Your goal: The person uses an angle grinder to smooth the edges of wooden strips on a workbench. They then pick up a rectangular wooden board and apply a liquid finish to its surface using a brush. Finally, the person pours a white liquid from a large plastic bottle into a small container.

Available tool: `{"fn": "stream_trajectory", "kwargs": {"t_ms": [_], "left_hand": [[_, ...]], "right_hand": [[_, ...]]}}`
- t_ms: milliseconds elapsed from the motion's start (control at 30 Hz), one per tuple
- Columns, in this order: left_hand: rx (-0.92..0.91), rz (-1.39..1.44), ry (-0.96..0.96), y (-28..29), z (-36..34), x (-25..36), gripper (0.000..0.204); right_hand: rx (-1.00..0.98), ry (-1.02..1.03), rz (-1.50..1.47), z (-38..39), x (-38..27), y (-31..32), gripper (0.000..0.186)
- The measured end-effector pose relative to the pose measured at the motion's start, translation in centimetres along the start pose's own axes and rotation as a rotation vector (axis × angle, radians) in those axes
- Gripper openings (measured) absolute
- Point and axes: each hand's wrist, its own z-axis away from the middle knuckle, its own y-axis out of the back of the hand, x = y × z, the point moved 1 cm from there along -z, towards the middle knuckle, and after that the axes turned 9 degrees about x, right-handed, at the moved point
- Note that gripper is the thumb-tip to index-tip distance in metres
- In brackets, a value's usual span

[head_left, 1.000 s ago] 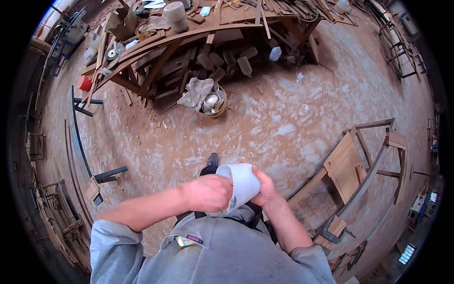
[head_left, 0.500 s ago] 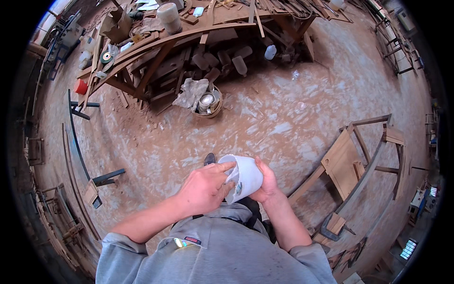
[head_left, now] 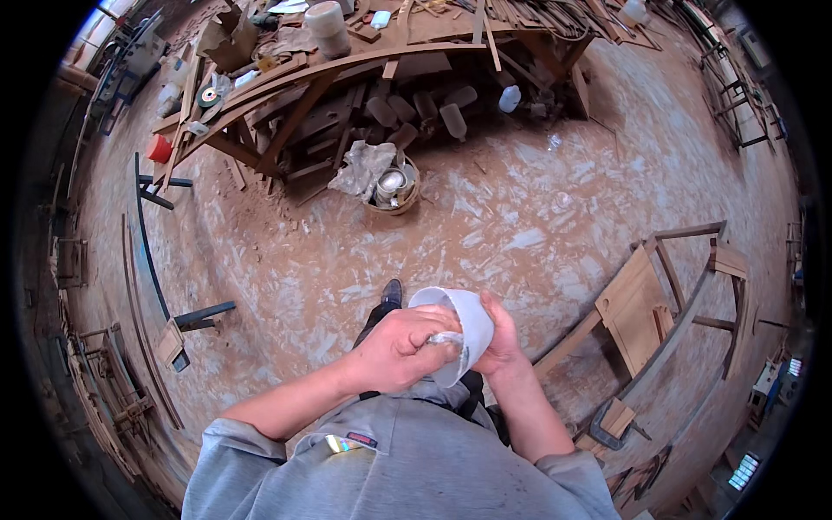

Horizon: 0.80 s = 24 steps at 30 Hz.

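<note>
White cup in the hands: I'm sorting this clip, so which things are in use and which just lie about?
In use: white cup, left hand, right hand.

Lying about: basket of tins, workbench, wooden frame, red tub.

Grey short-sleeved shirt [head_left: 416,468]; dark shoe [head_left: 392,292]

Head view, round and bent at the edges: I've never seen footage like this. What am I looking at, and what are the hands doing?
A wide fisheye camera on a person's head looks down, so straight edges curve. No machine here: two bare hands. The right hand holds a white plastic cup from behind, and the left hand grips its near side, fingers on something pale at the rim. Below lies a dusty workshop floor. Farther off stand a cluttered wooden workbench, a basket of cans and a wooden frame.
</note>
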Motion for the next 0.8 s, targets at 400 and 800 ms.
{"fn": "stream_trajectory", "kwargs": {"t_ms": [400,800], "left_hand": [[-0.033,0.232,0.259,0.9,1.0,0.2,0.012],[0.327,0.985,0.465,1.4,0.2,1.4,0.041]], "right_hand": [[0.030,-0.010,-0.020,0.2,1.2,0.4,0.050],[-0.083,0.175,0.086,0.3,1.1,-1.7,0.056]]}}
